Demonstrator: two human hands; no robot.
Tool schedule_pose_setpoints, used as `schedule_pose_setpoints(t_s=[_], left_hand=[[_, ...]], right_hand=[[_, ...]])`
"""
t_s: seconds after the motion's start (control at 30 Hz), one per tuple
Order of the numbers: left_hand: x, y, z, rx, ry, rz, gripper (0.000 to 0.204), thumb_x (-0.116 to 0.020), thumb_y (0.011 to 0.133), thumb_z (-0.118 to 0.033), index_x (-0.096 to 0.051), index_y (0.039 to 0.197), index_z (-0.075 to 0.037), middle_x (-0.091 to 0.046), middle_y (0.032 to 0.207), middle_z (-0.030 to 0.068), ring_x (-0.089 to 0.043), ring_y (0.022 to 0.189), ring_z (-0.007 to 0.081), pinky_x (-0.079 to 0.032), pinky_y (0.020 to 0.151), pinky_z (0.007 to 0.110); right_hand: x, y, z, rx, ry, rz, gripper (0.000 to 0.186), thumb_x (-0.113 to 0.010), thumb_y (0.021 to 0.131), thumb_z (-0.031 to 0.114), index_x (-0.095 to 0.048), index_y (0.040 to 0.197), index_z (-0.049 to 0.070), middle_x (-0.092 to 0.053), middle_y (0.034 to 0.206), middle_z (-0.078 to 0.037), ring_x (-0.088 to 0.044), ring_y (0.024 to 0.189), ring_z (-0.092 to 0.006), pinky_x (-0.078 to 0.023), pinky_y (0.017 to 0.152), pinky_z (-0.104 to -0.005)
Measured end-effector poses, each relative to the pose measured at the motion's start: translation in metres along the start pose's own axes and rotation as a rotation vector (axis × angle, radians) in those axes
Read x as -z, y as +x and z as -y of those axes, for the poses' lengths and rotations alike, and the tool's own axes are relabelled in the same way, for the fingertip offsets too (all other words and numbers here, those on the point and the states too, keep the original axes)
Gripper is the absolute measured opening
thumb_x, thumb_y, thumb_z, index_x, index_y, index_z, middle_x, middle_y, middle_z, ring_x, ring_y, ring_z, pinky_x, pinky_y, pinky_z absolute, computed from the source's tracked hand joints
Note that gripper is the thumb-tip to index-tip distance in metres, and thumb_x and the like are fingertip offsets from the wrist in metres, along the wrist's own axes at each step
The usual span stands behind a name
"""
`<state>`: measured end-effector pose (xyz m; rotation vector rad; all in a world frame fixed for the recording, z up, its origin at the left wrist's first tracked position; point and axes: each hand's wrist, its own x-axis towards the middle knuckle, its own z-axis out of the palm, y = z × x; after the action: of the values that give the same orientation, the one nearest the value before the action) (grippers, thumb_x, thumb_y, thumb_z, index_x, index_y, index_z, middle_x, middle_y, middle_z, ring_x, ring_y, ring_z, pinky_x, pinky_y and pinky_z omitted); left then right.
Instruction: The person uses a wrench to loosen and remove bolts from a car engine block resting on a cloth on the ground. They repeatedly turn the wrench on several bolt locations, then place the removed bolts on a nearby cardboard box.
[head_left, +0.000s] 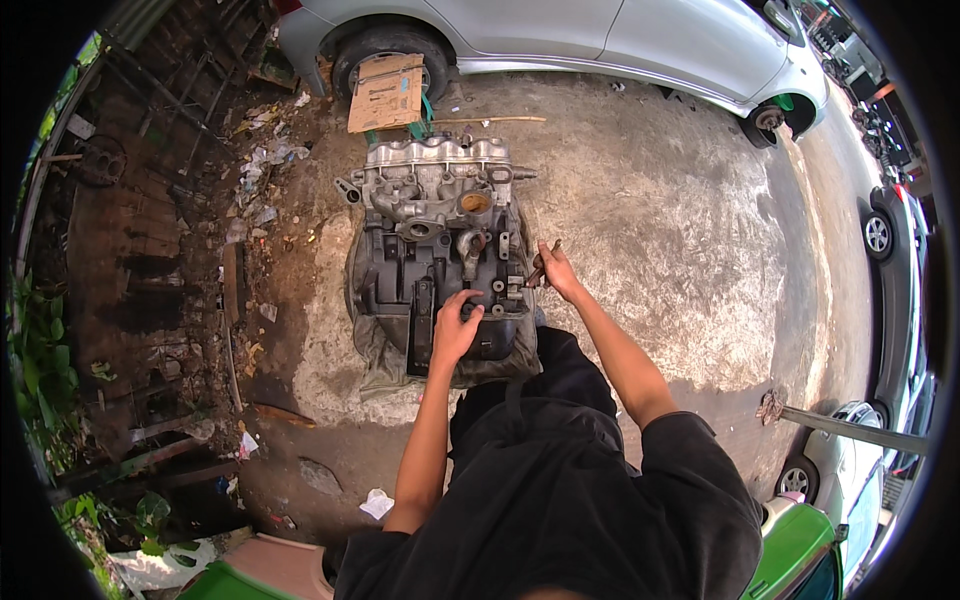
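A grimy engine [400, 265] lies on a crumpled grey-green cloth [382, 372], with a silver ribbed cover [436, 152], an intake casting and a dark block. My left hand [458, 325] is on the lower middle of the block, fingers and thumb curled around a dark part too small to make out, beside a long black bracket. My right hand [556, 268] grips a slim metal tool [540, 265] at the block's right side, near small bolted fittings.
A cardboard sheet [388, 90] on a green stand, with tools, and a stick [510, 119] lie beyond the engine. A silver car [660, 40] stands above, more cars [885, 300] at right. Debris and rusty planks [140, 260] line the left. A pole [850, 425] juts in lower right.
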<state>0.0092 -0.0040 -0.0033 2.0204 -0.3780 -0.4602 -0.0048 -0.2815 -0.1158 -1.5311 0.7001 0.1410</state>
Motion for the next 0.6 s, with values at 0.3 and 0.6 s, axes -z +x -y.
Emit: schedule_pose_setpoints(t_s=[0.3,0.6], left_hand=[[0.0,0.0,0.003,-0.011,-0.025,-0.011,0.029,-0.068,0.091,-0.016,-0.069,0.119,-0.006,-0.068,0.123,0.0198,-0.063,0.118,0.0414,-0.05,0.099,0.045],[-0.004,0.002,0.01,-0.07,0.011,-0.073,0.028,-0.067,0.092,-0.014,-0.069,0.118,-0.006,-0.071,0.114,0.0143,-0.065,0.097,0.0288,-0.049,0.085,0.037]], right_hand=[[-0.001,0.006,0.027,-0.024,-0.369,0.037,0.082,-0.042,0.104,0.066,-0.068,0.106,-0.013,-0.073,0.101,-0.03,-0.073,0.098,-0.0401,-0.053,0.092,-0.0444],[-0.01,-0.002,0.042,-0.06,-0.278,-0.03,0.079,-0.049,0.102,0.066,-0.065,0.105,-0.011,-0.069,0.095,-0.021,-0.07,0.077,-0.0276,-0.055,0.06,-0.04]])
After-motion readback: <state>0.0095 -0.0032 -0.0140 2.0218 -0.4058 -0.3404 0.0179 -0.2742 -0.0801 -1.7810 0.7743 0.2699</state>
